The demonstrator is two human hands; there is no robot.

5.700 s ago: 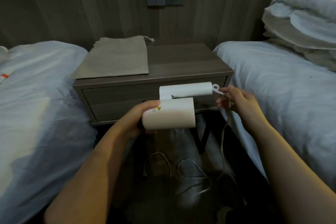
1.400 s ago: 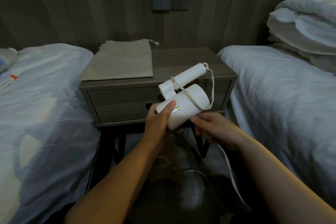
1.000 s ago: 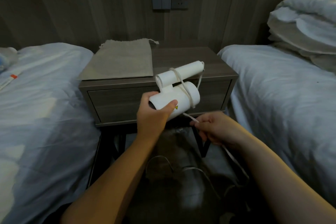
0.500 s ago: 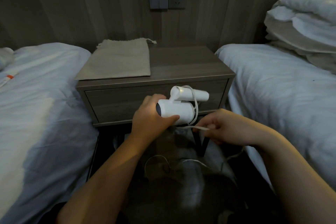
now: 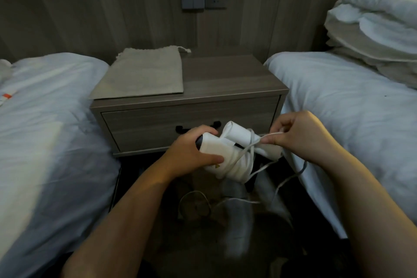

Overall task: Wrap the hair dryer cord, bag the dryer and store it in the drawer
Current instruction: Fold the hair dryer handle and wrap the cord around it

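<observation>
currently we are clamping the hair dryer point(image 5: 222, 160) in the left hand point(image 5: 191, 153), barrel running left to right before the closed drawer point(image 5: 158, 128), while the right hand point(image 5: 297, 135) is pinching the cord point(image 5: 269, 136) taut at its right.

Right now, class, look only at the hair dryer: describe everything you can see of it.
The hair dryer is white and looks like smooth plastic, with a stout barrel and a folding handle. A small yellow warning mark sits on the barrel. It is held in the air, in front of the nightstand's closed drawer. The left hand grips the barrel's dark rear end. Several turns of its white cord circle barrel and handle; the right hand pinches the cord, and the slack trails to the floor.
</observation>
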